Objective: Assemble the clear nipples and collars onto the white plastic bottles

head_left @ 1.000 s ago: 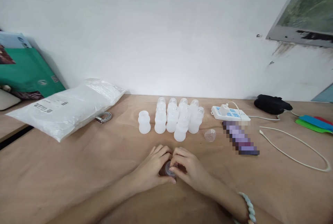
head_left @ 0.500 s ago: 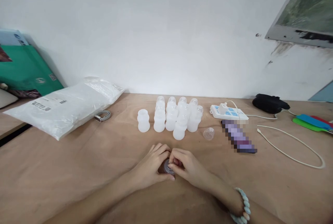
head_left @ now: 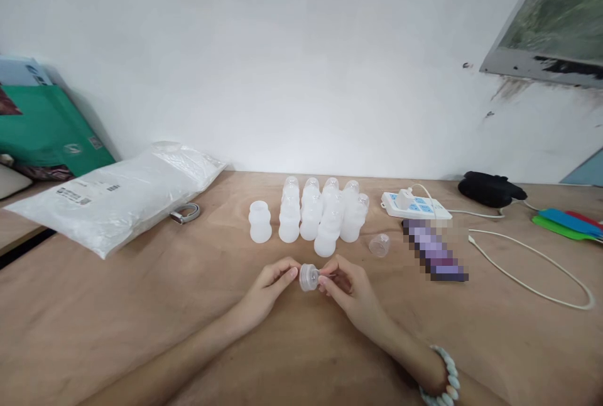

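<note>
Between my hands a clear bottle nipple in its screw ring [head_left: 308, 277] is tipped on its side above the tabletop. My right hand [head_left: 348, 286] pinches the nipple's end, which its fingers partly hide. At the left edge of the ring, my left hand [head_left: 273, 286] is closed, thumb against forefinger, gripping the rim. Behind them stand several white baby bottles [head_left: 309, 217] with clear domed caps, set close together. One open-topped bottle without a cap [head_left: 260, 222] stands at their left. To the right lies a loose clear cap [head_left: 379, 245], tilted.
A white plastic parcel [head_left: 122, 192] and a grey coiled strap [head_left: 185, 213] lie at left. On the right are a power strip [head_left: 414, 205], a pixelated phone [head_left: 434, 250], a white cable [head_left: 541, 296], a black case [head_left: 492, 189] and coloured flat pieces [head_left: 568, 222]. A wall rises behind.
The nipple and ring have come up off the table and turned sideways. My left hand has moved from curling around the ring to its left edge; my right hand has shifted slightly right.
</note>
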`<state>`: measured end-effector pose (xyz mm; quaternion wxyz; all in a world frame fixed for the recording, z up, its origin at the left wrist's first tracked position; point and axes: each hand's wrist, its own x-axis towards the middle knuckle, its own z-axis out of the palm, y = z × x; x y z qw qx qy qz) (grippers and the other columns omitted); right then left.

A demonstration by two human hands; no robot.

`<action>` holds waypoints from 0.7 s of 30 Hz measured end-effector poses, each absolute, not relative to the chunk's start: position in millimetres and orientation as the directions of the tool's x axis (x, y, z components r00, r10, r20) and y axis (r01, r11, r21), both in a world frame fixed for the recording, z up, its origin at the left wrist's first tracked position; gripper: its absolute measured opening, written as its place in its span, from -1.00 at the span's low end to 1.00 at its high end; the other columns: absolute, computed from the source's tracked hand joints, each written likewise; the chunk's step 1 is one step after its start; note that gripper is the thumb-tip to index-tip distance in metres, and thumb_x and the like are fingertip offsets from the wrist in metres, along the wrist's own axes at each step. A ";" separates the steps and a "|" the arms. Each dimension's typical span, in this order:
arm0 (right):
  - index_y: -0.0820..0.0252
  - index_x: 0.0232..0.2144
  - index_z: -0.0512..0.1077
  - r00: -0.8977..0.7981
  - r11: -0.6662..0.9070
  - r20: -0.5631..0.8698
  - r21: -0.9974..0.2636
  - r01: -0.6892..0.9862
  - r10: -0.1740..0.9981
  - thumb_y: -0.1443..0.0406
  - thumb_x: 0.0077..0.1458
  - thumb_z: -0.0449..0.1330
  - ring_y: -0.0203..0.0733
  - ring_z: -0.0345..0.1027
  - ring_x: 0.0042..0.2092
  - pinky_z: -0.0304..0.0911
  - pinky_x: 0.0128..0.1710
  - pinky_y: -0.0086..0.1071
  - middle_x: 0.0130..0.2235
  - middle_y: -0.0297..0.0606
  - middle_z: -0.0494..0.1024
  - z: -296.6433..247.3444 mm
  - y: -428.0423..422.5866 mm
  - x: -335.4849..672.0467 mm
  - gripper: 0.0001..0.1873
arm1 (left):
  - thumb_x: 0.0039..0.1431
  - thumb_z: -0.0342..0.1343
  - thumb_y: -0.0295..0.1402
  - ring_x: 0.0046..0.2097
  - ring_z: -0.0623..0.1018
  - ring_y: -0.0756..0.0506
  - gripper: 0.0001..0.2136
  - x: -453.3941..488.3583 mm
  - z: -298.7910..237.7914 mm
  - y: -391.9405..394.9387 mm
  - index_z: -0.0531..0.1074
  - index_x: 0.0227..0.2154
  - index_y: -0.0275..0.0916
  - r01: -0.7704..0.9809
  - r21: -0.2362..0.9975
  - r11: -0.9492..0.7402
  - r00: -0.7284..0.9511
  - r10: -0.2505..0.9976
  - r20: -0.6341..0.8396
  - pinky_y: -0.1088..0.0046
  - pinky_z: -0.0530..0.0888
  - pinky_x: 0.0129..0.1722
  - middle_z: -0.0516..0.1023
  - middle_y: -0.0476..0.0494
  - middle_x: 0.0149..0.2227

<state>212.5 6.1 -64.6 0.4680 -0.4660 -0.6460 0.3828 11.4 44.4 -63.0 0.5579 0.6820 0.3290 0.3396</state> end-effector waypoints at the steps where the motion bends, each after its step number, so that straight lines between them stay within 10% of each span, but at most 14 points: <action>1: 0.17 -0.42 0.35 -0.143 0.283 0.252 -0.919 0.274 0.957 0.22 0.15 0.17 -0.25 0.36 -0.39 0.24 -0.40 -0.39 -0.44 -0.29 0.49 -64.0 5.0 211.4 -0.84 | 0.28 0.00 -0.13 -0.24 0.44 -0.10 -0.71 12.4 -63.2 44.9 0.47 -0.34 -0.25 0.036 0.991 -0.126 0.565 0.821 0.084 0.38 0.35 -0.14 0.50 -0.07 -0.33; 21: 0.11 -0.60 0.13 -0.081 0.218 0.203 -0.908 0.358 0.976 0.36 -0.09 0.13 -0.39 0.04 -0.58 -0.05 -0.58 -0.47 -0.62 -0.51 0.19 -65.0 -2.5 195.1 -0.79 | 0.09 0.24 -0.30 -0.33 0.46 -0.04 -0.86 18.8 -66.0 37.6 0.59 -0.42 -0.29 0.007 0.999 -0.034 0.611 0.792 0.022 0.49 0.36 -0.30 0.56 -0.06 -0.41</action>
